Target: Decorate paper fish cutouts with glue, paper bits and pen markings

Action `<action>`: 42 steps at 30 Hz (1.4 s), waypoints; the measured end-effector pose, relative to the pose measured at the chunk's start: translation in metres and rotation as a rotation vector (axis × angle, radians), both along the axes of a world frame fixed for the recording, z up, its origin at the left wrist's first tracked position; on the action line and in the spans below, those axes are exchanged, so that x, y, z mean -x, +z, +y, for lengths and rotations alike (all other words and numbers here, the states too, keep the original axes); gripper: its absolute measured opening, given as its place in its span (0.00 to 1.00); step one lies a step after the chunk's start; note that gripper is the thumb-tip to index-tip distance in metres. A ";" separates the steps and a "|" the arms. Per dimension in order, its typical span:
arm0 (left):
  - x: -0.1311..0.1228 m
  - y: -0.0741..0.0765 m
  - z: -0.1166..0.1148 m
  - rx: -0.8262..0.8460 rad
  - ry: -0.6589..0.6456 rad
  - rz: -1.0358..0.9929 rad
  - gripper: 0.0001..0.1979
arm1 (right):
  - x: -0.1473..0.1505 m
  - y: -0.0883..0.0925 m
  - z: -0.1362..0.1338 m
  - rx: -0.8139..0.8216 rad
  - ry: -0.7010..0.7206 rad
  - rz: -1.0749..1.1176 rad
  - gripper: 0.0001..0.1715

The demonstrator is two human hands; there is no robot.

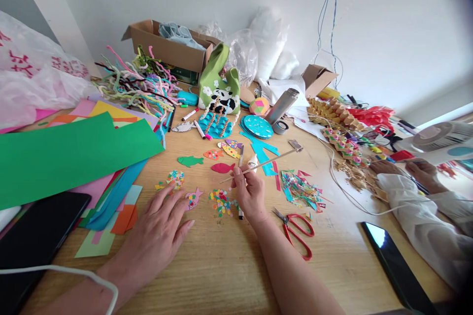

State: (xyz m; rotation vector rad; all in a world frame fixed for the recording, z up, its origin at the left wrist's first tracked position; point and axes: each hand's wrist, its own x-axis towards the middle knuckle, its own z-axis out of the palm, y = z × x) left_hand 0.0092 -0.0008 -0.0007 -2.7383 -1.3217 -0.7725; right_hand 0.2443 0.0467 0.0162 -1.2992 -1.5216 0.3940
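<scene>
My left hand (157,229) lies flat on the wooden table (221,261), fingers spread, its fingertips touching a pink paper fish (193,198) with coloured dots. My right hand (250,196) pinches a thin wooden stick (271,160) that slants up to the right; a pen also sits in that grip. Below the hands lies a heap of confetti dots (220,202). More paper fish, green (189,160) and red (222,168), lie just beyond.
Red-handled scissors (297,230) rest right of my right wrist. Coloured paper sheets (66,155) and a black tablet (35,236) fill the left. Pipe cleaners (136,81), a cardboard box (168,49) and a panda bag (219,88) stand behind. Another person's hands (414,172) work at the right near a phone (395,266).
</scene>
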 end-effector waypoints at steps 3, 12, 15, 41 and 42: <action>0.000 0.003 0.000 0.036 -0.041 -0.013 0.17 | -0.001 0.001 0.000 -0.014 -0.028 0.008 0.23; 0.001 0.000 -0.002 0.041 -0.054 -0.014 0.14 | -0.001 0.008 0.000 -0.031 -0.061 0.054 0.25; 0.000 0.000 -0.003 0.045 -0.061 -0.012 0.14 | 0.001 0.008 0.000 -0.025 -0.053 0.055 0.25; 0.000 0.003 -0.005 0.043 -0.119 0.004 0.14 | -0.009 -0.006 -0.007 0.031 0.021 -0.017 0.21; 0.000 0.003 -0.005 0.047 -0.116 0.004 0.14 | -0.010 -0.006 -0.006 0.026 0.024 -0.013 0.21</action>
